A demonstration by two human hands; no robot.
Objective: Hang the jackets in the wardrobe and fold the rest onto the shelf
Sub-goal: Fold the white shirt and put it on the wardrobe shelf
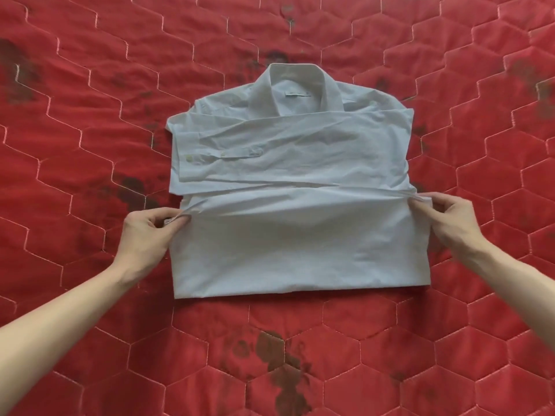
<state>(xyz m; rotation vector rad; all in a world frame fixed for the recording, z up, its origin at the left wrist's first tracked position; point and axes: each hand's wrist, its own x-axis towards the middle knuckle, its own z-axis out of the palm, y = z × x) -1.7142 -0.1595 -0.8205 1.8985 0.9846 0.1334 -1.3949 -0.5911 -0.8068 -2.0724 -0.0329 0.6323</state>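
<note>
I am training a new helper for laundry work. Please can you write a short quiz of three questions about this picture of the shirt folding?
1. True or false: the shirt lies with its collar on the far side from the person.
2. What does the left hand do? A) rests flat on the quilt B) pinches the shirt's edge C) holds a hanger
3. Fill in: the right hand pinches the shirt's ____ edge.

Key: 1 true. 2 B. 3 right.
</note>
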